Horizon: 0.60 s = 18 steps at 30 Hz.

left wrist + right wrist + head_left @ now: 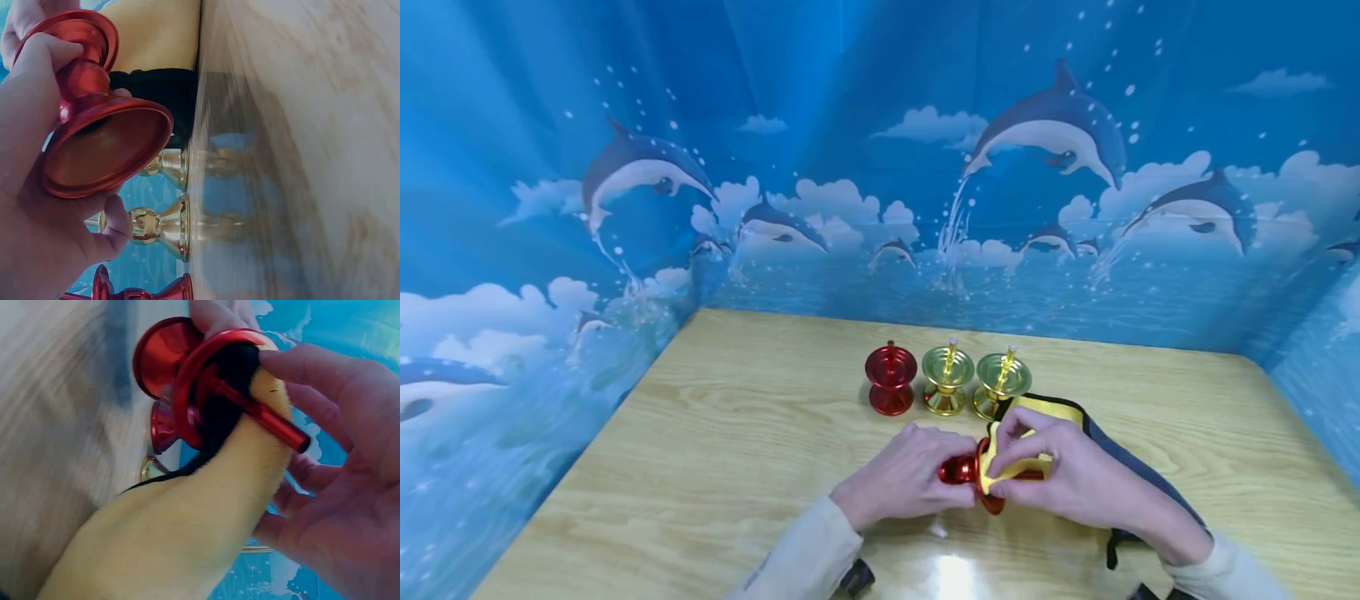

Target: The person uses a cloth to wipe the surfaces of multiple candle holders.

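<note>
A red metal lamp holder (958,470) with a flared foot, a wide dish and a thin central rod lies tilted sideways above the table. My left hand (910,475) grips it around its waist; in the left wrist view the hollow underside of the foot (106,150) faces the camera. With thumb and fingers, my right hand (1060,467) pinches a yellow cloth (169,531) with a black border against the dish rim. In the right wrist view the cloth lies inside the dish, beside the rod (278,428). Its dark-backed remainder trails on the table under the right forearm.
Behind the hands, a dark red lamp holder (892,400) and two gold ones, one in the middle (943,402) and one on the right (1004,377), stand upright in a row. The wooden table (737,417) ends at a blue dolphin-print curtain (850,167).
</note>
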Tool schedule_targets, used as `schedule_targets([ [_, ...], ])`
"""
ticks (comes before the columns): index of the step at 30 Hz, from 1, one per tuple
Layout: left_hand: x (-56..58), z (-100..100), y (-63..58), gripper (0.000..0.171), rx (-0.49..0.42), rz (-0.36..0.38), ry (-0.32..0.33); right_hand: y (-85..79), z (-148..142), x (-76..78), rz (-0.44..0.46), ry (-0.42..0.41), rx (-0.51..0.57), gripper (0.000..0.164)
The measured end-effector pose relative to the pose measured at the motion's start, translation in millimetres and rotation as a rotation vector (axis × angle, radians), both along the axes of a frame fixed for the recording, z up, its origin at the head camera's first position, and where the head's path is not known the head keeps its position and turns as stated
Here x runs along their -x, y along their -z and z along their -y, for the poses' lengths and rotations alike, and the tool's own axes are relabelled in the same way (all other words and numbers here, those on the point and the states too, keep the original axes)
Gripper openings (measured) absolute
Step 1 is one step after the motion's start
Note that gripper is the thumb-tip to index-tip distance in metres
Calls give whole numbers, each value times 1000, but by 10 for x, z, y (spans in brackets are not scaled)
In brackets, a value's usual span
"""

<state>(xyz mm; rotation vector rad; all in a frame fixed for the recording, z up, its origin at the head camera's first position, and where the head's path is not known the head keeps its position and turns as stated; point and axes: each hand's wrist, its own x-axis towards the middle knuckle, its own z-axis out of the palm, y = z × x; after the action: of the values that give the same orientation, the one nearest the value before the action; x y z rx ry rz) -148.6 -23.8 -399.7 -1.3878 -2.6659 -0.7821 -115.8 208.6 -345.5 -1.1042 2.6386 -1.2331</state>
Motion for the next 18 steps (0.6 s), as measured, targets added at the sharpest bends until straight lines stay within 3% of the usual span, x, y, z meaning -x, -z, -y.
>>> schedule_targets([
  [4, 10, 13, 3, 20, -3, -8, 1, 77, 31, -40, -47, 68, 24, 18],
  [12, -38, 8, -50, 26, 93, -156, -101, 109, 83, -24, 247, 359, 14, 11],
  [15, -23, 9, -85, 25, 94, -148, -95, 155, 80, -18, 212, 330, 72, 8],
  [18, 21, 25, -90, 17, 22, -2, -30, 229, 69, -30, 18, 192, 105, 19],
])
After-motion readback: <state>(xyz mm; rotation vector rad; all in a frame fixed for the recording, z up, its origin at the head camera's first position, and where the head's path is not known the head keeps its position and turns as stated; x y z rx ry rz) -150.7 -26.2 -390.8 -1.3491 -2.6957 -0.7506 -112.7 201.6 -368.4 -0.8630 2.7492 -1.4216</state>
